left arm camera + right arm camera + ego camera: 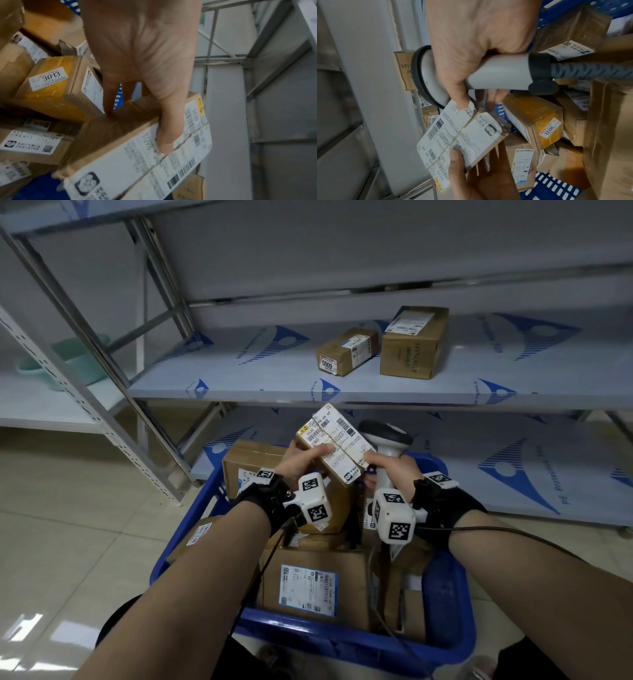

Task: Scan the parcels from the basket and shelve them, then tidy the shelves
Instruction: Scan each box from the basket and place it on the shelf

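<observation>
basket (455, 628): blue | parcels (308, 583): brown, white labels | scanner (498, 73): grey, dark trim | shelf (274, 378): pale grey, blue logos | tub (68, 361): green

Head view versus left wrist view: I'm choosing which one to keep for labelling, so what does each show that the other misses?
Only the head view shows the right hand gripping the barcode scanner, plus two parcels on the shelf.

Only the left wrist view shows a yellow-taped parcel labelled 3013 in the basket.

Both show the left hand gripping the labelled parcel over the blue basket.
</observation>
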{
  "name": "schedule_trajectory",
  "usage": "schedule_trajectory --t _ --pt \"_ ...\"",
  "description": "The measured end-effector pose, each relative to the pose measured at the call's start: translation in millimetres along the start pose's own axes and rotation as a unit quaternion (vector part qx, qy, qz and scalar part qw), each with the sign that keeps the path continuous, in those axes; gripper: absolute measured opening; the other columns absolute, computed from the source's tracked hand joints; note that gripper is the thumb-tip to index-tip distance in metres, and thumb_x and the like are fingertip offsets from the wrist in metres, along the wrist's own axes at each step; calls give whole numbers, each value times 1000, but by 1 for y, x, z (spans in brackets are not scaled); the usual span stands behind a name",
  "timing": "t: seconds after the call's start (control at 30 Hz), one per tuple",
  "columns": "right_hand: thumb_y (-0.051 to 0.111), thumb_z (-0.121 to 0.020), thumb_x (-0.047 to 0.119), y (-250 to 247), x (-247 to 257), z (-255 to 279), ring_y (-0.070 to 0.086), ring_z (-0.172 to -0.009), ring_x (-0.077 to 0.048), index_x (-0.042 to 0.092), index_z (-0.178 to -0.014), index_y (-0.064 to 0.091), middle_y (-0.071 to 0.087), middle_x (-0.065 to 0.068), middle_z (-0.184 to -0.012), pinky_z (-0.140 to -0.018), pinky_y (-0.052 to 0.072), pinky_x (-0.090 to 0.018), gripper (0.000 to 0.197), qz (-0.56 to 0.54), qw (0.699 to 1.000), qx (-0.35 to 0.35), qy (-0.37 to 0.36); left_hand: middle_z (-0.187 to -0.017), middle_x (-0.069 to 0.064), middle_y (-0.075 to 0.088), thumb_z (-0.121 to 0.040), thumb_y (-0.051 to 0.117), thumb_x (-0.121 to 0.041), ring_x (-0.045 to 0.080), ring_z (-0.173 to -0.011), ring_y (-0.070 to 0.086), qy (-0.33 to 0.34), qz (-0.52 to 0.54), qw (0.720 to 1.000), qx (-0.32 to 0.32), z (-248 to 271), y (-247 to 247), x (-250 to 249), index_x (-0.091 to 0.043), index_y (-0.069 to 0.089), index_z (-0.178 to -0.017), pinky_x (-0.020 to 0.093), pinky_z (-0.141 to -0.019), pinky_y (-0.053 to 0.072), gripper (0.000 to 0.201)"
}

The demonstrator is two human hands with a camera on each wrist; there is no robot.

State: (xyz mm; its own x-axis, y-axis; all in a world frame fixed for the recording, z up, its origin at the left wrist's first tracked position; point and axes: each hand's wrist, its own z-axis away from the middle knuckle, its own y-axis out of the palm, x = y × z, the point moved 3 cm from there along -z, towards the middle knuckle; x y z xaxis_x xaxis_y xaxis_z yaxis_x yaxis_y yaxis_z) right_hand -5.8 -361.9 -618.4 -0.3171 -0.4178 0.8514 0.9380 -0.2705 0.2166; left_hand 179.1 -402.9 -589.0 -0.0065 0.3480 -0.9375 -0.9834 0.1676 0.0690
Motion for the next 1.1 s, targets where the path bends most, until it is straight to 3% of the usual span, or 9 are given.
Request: schedule_trajectory --t 0.2,0.37,0.5,0.53,0.6,0.7,0.8,0.97,1.1 --pt "73 -84 27 -7 8 -9 65 -95 -30 5 -128 52 64 -10 -103 -92 52 -51 53 -23 1000 -8 -7 -130 14 50 -48 89 -7 31 -115 57 60 -147 987 18 -5 1 -4 -26 36 -133 50 -81 57 102" --pt "73 -84 34 -8 16 -3 65 -105 -36 1 -129 54 66 -20 -116 -86 55 -48 60 -16 1000 7 -2 -140 10 32 -61 81 4 29 -126 42 76 -288 947 119 -7 18 -2 -36 9 -151 49 -97 48 121" --pt "67 -90 22 -15 16 -3 67 -87 -27 -1 -123 58 67 -17 -112 -56 53 -26 41 -27 999 12 -13 -128 -1 49 -79 75 -23 22 -112 56 8 -167 977 136 2 26 -2 -29 25 -146 44 -94 49 83" --pt "65 -91 24 -15 16 -3 66 -84 -24 2 -122 57 67 -14 -109 -57 53 -26 39 -34 999 22 -12 -123 1 54 -85 69 -30 21 -108 57 -8 -124 987 102 5 27 -5 -22 38 -136 44 -92 49 61" --pt "62 -93 24 -12 14 -1 64 -101 -23 3 -128 54 65 -10 -115 -80 55 -33 41 -50 998 40 1 -117 9 59 -89 61 -39 23 -101 59 -26 -83 995 50 4 27 -9 -17 53 -114 41 -89 51 34" --pt "63 -92 21 -5 13 2 56 -122 -26 7 -132 53 62 -12 -128 -108 40 -46 44 -64 997 52 6 -126 16 56 -84 67 -41 21 -99 57 -26 -172 985 11 -2 28 -9 -7 49 -129 31 -80 51 59" --pt "66 -90 23 0 14 4 54 -124 -28 9 -131 54 64 -9 -127 -107 40 -50 45 -61 996 61 9 -130 14 52 -73 78 -40 23 -107 55 -28 -209 977 -25 -8 25 -6 -7 37 -140 37 -92 49 85" --pt "70 -87 20 1 12 2 58 -118 -27 12 -126 59 63 -10 -126 -105 42 -51 42 -64 997 52 8 -93 6 64 -82 73 -29 16 -79 61 -41 -177 983 -3 -4 25 -6 -8 58 -106 24 -68 53 35" --pt "73 -84 22 3 9 0 62 -107 -26 12 -123 60 66 -9 -119 -88 53 -46 43 -56 997 48 3 -117 10 58 -72 80 -40 23 -105 57 -23 -226 973 -34 -6 28 -3 -7 47 -129 38 -94 49 74"
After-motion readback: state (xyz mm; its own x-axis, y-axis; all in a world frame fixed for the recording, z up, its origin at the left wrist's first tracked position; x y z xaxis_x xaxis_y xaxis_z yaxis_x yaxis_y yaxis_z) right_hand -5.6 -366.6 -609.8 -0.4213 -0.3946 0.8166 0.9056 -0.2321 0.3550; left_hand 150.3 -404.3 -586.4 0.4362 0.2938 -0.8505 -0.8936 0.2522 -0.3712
